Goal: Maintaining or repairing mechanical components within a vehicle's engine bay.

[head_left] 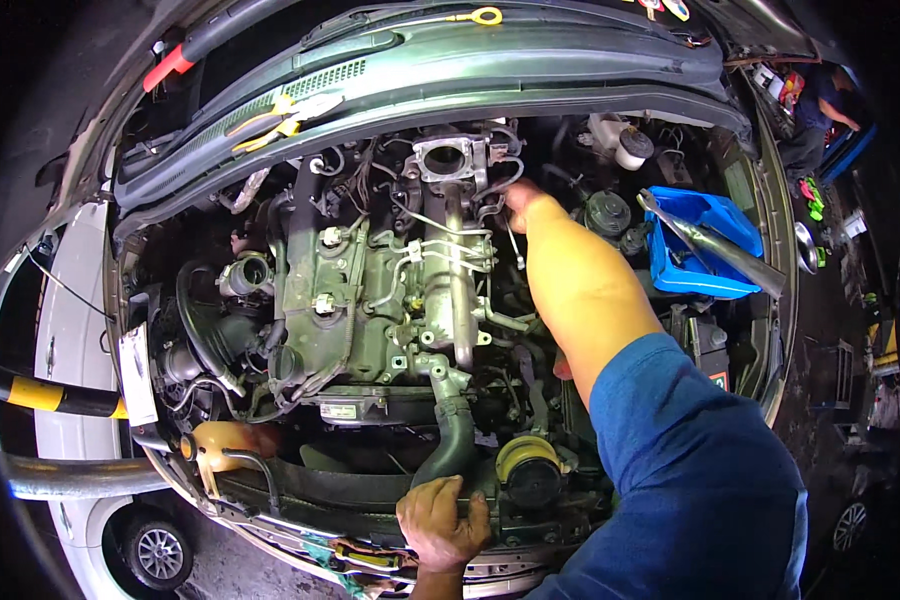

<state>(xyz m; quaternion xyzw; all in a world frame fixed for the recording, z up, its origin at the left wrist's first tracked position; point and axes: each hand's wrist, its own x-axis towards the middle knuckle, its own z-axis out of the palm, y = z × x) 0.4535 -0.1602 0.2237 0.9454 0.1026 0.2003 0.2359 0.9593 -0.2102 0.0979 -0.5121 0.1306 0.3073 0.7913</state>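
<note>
My right arm, in a blue sleeve, stretches across the engine [355, 290]. The right hand [522, 200] reaches in beside the metal intake with its round opening [444, 158]; its fingers are hidden among the pipes and hoses. A thin pale rod [515, 246] shows just below that hand; whether the hand holds it, I cannot tell. At the front of the engine bay, my left hand [444, 522] rests by the lower end of a thick black hose [452, 440]. Its fingers are bent, the thumb stands apart, and nothing shows in its grasp.
Yellow-handled pliers [285, 120] lie on the cowl [390, 75]. A blue bin [705, 282] with a metal bar [715, 245] across it sits at the right. Near the front are a yellow-ringed round part [530, 468] and a yellowish reservoir [222, 445]. Another person [820, 115] is at far right.
</note>
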